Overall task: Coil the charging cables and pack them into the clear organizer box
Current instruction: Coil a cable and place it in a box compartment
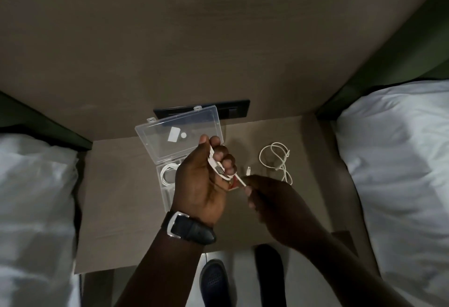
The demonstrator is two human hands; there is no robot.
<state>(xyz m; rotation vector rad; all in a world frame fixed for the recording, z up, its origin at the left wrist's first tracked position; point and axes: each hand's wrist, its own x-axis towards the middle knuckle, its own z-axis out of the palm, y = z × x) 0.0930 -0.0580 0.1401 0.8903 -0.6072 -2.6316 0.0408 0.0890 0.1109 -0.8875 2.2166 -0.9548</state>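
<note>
Above the desk (126, 221), the left hand (201, 182) clenches a folded white cable (217, 164), while the blurred right hand (269, 199) pinches that cable's free end between its fingertips. Behind the left hand, toward the desk's back edge, the box (167, 185) stands open with one coiled cable (167, 172) inside; a loose cable (277, 161) lies right of it, near the back.

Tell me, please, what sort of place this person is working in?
Probably a hotel room or bedroom: a nightstand stands between two white-sheeted beds, with a dark outlet panel on the wall behind.
</note>
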